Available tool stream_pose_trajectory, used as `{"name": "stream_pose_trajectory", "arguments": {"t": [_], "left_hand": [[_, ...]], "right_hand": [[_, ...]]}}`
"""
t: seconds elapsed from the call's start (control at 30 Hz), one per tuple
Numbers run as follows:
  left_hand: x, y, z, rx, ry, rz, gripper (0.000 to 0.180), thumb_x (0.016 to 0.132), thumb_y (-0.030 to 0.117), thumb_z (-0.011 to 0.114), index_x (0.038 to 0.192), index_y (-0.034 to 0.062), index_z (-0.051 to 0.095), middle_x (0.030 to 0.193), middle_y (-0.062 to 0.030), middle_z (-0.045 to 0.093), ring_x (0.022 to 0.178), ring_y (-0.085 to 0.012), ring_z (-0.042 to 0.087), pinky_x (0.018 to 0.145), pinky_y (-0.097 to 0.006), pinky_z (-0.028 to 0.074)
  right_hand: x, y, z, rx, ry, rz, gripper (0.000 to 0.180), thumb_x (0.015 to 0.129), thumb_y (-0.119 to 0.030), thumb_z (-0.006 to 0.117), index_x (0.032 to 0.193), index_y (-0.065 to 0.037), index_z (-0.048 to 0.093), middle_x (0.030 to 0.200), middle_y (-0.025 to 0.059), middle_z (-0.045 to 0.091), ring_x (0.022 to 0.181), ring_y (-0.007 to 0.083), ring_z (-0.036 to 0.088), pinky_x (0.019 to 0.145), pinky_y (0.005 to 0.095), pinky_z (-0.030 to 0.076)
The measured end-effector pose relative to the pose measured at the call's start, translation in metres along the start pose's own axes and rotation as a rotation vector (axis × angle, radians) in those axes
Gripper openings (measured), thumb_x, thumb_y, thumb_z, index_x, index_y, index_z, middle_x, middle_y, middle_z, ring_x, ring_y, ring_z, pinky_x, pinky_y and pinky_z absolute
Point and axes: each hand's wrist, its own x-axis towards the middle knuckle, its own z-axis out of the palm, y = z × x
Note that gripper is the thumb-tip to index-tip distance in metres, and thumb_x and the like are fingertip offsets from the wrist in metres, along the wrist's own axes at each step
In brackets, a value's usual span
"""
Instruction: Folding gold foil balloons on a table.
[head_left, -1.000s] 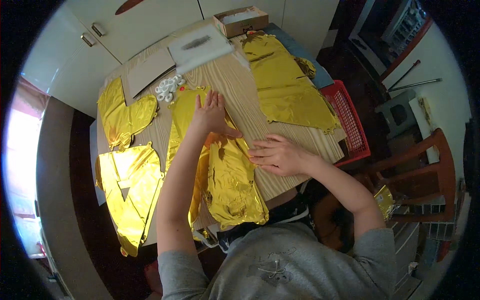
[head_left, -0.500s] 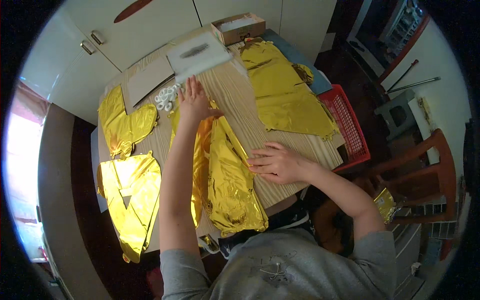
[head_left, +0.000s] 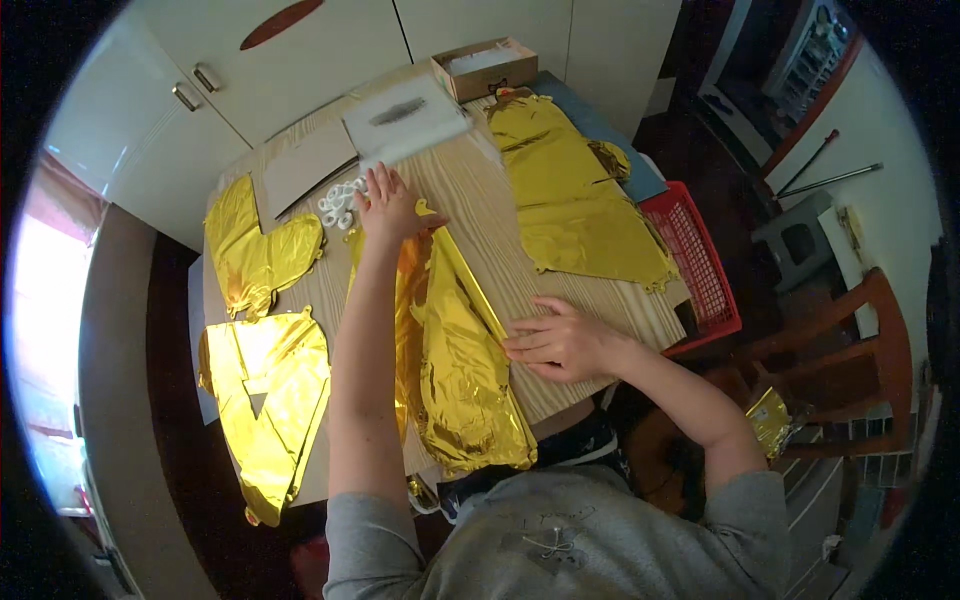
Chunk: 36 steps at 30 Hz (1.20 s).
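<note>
A flat gold foil balloon (head_left: pixel 465 380) lies lengthwise on the table in front of me, partly folded and wrinkled. My left hand (head_left: pixel 390 208) presses on its far end, fingers spread, and my left forearm covers part of the foil. Along the balloon's right edge rests my right hand (head_left: pixel 560 342), its fingers stretched out and touching the foil near the tabletop. Just beyond my left fingers sits a small heap of white rings (head_left: pixel 338 203). To the left lie a bent gold foil balloon (head_left: pixel 262 245) and, nearer, an A-shaped one (head_left: pixel 270 420).
Another large gold foil balloon (head_left: pixel 575 190) covers the table's right side. At the back are a brown cardboard sheet (head_left: pixel 305 170), a whitish sheet with a dark smudge (head_left: pixel 405 125) and a cardboard box (head_left: pixel 487 68). A red basket (head_left: pixel 715 270) and a wooden chair (head_left: pixel 870 340) stand to the right.
The whole view has shifted slightly. Both hands stay on the same balloon with almost no movement over it.
</note>
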Motion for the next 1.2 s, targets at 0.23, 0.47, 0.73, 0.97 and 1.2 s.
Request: {"name": "stream_pose_trajectory", "arguments": {"t": [0.23,0.47,0.73,0.97,1.2], "left_hand": [[-0.016,-0.018,0.023,-0.169,0.291,0.121,0.096,0.079,0.066,0.058,0.147,0.0047,0.026,0.155,-0.0213,0.014,0.144,-0.0382,0.014,0.112,-0.057,0.016],[-0.13,-0.068,-0.04,-0.308,0.125,0.331,0.068,0.086,0.044,0.063,0.138,0.0051,0.042,0.148,-0.0209,0.031,0.14,-0.0379,0.025,0.112,-0.055,0.022],[-0.25,-0.094,-0.031,-0.412,-0.104,0.269,0.072,0.081,0.042,0.068,0.137,0.0038,0.044,0.146,-0.0224,0.035,0.138,-0.0389,0.03,0.112,-0.052,0.022],[-0.253,-0.075,-0.019,-0.463,-0.113,0.248,0.069,0.082,0.042,0.066,0.136,0.004,0.045,0.146,-0.0176,0.038,0.141,-0.036,0.025,0.115,-0.05,0.016],[-0.244,-0.059,-0.02,-0.442,-0.098,0.321,0.068,0.083,0.04,0.066,0.136,0.0034,0.043,0.146,-0.0169,0.039,0.14,-0.0354,0.026,0.115,-0.051,0.015]], "right_hand": [[-0.002,0.004,-0.005,0.27,0.022,0.064,0.022,0.085,-0.021,0.064,0.104,-0.013,0.071,0.11,0.0015,0.069,0.109,0.0193,0.062,0.101,0.0425,0.04],[0.019,0.025,-0.004,0.424,0.146,0.362,0.037,0.089,-0.02,0.059,0.122,-0.003,0.06,0.128,0.0152,0.059,0.12,0.0286,0.055,0.104,0.0387,0.038],[0.059,0.042,0.023,-0.03,-0.101,0.278,0.072,0.096,-0.05,0.04,0.142,0.004,0.032,0.149,0.0215,0.031,0.141,0.0325,0.026,0.117,0.0402,0.017],[0.065,0.037,0.025,-0.173,-0.196,0.279,0.086,0.094,-0.062,0.031,0.145,0.006,0.021,0.151,0.0235,0.024,0.143,0.0327,0.02,0.118,0.04,0.013],[0.064,0.036,0.026,-0.177,-0.169,0.29,0.089,0.093,-0.065,0.027,0.144,0.008,0.021,0.151,0.0246,0.025,0.142,0.0336,0.021,0.118,0.0404,0.013]]}}
